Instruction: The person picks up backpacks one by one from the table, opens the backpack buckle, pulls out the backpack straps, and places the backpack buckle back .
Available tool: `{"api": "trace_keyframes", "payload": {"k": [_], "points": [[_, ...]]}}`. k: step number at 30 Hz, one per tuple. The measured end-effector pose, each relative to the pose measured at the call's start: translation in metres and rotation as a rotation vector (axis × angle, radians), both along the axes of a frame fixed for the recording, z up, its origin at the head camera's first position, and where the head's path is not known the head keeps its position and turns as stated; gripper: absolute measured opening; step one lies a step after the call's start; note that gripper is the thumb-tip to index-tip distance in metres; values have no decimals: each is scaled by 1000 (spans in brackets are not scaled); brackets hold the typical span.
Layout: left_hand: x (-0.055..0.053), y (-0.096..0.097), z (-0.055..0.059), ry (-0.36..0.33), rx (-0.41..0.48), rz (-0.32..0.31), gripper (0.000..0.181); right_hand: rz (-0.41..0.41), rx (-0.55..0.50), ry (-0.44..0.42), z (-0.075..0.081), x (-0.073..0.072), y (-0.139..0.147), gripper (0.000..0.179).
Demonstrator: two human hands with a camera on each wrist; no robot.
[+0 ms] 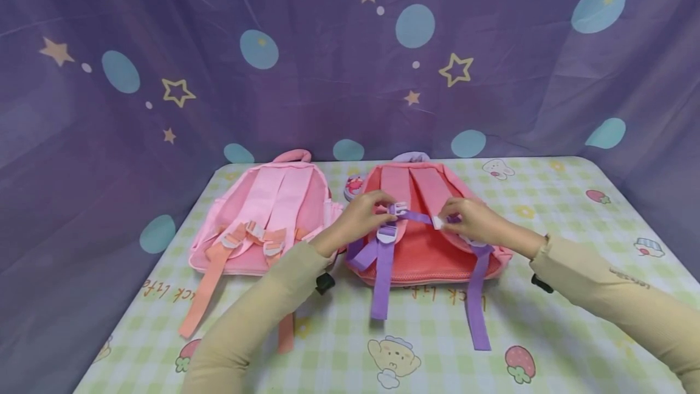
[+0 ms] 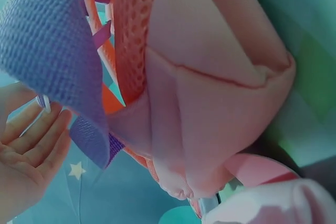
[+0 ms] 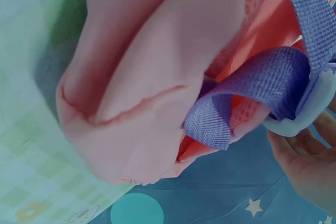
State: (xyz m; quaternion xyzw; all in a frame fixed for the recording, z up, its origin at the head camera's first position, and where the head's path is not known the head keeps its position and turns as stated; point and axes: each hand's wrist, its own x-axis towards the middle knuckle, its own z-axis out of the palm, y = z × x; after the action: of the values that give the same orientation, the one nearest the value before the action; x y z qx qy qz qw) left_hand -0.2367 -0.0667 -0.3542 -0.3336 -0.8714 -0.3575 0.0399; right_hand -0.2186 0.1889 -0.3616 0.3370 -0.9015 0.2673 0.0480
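A coral backpack (image 1: 432, 260) lies with its shoulder straps facing up. In the head view my left hand (image 1: 363, 216) pinches a white buckle half (image 1: 401, 207) over the bag's left shoulder strap. My right hand (image 1: 473, 219) pinches another white buckle piece (image 1: 438, 222) over the right shoulder strap. Between the two runs a short purple chest strap (image 1: 417, 217). In the left wrist view, a broad purple webbing strap (image 2: 52, 45) partly covers my left hand. A white strap adjuster (image 3: 304, 111) sits close to my right fingers in the right wrist view.
To the left lies a pink backpack (image 1: 246, 199) with orange straps, partly behind my left sleeve. Loose purple strap ends (image 1: 478, 309) hang over the checked tablecloth (image 1: 437, 345). A red round charm (image 1: 354, 185) sits between the bags. Behind stands a purple curtain (image 1: 328, 96).
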Motion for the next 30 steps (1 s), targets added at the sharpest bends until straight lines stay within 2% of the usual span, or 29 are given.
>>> {"api": "trace_keyframes", "payload": {"k": [8, 15, 20, 30], "points": [[-2, -4, -2, 13, 16, 14, 22, 29, -3, -55, -10, 3, 0, 10], [-1, -8, -2, -9, 23, 17, 22, 61, 35, -21, -18, 4, -3, 13], [-1, -9, -2, -1, 15, 11, 23, 60, 41, 4, -22, 5, -4, 13], [-2, -8, -3, 0, 31, 12, 22, 76, 40, 24, -23, 8, -4, 15]]}}
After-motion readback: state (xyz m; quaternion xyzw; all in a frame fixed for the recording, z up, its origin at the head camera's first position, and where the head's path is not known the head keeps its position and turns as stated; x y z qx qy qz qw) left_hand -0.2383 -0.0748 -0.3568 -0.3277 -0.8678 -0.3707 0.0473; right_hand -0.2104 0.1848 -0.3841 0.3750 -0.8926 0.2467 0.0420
